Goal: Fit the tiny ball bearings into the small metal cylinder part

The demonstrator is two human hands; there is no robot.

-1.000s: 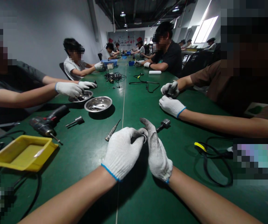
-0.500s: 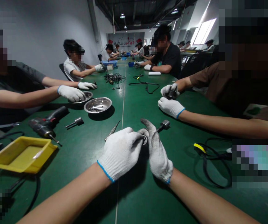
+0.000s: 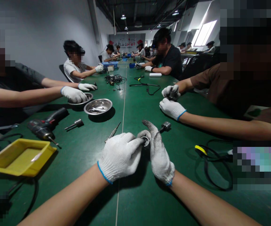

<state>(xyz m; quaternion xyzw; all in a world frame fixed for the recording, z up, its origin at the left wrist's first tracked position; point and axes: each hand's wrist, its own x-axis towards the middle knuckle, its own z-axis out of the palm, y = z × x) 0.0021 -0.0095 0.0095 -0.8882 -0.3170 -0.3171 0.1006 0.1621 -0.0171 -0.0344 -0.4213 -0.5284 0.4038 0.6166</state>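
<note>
My left hand [image 3: 122, 153], in a white knit glove with a blue cuff, pinches a small round part with a silver rim [image 3: 146, 141] between thumb and fingers. Close against that part's right side is my right hand [image 3: 160, 153], its gloved fingers stretched out and soiled grey; whether it grips the part too is hidden. Just beyond my right fingers lies a metal cylinder on a shaft [image 3: 166, 126]. A slim pointed screwdriver-like tool [image 3: 113, 131] rests past my left knuckles. All this is over a green tabletop [image 3: 135, 201].
At left are a cordless drill [image 3: 43, 125], a yellow tray [image 3: 19, 157], another shafted cylinder [image 3: 78, 122] and a steel bowl [image 3: 98, 107] holding small metal parts. A black cable [image 3: 207, 169] coils at right. Gloved co-workers' hands [image 3: 173, 108] work on both sides; tangled wires [image 3: 115, 79] lie farther off.
My left hand has tilted slightly, so more of the part's round silver rim shows. My right hand stays nearly still. The whole view has shifted a little.
</note>
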